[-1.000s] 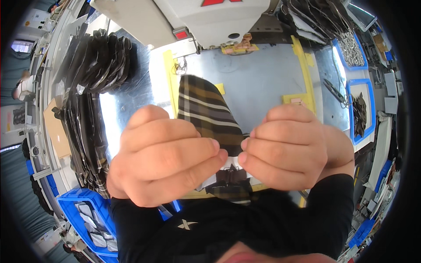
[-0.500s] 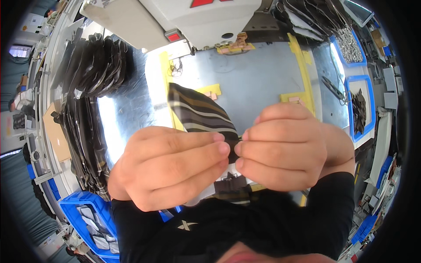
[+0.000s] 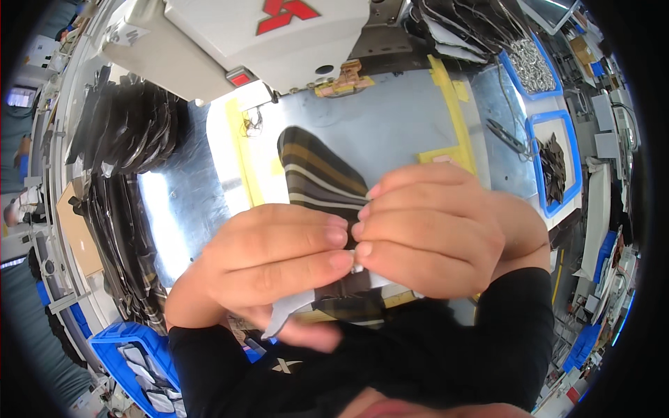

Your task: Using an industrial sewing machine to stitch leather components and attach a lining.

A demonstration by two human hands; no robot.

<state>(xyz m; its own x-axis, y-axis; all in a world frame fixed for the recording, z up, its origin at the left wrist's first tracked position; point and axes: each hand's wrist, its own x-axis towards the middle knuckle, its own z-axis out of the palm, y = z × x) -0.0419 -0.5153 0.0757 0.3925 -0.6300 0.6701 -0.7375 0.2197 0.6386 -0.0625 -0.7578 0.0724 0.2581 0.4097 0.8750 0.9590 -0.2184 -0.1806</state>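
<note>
A tie-shaped piece of striped cloth (image 3: 317, 167), in black, brown, white and grey, has its wide rounded end pointing away from me and narrows toward my fingers. My left hand (image 3: 279, 254) pinches its narrow part from the left. My right hand (image 3: 432, 230) grips the same part from the right, fingertips almost meeting those of the left. A small pale, shiny bit (image 3: 357, 265) shows between the fingertips, too small to name. Below the left hand hangs a light grey flap (image 3: 289, 310). The thumbs are mostly hidden.
A white sewing machine head (image 3: 272, 42) stands beyond the metal worktable (image 3: 390, 118), which has yellow tape strips (image 3: 453, 104). Dark cloth stacks (image 3: 129, 125) lie left. Blue trays hold metal parts (image 3: 531, 66) and dark pieces (image 3: 552, 167). Scissors (image 3: 509, 139) lie right; a blue bin (image 3: 115, 341) sits lower left.
The cloth's wide end has turned more upright and flattened out. Both hands have shifted slightly left in the picture, the right one's fingers sliding over the cloth. The grey flap shows more.
</note>
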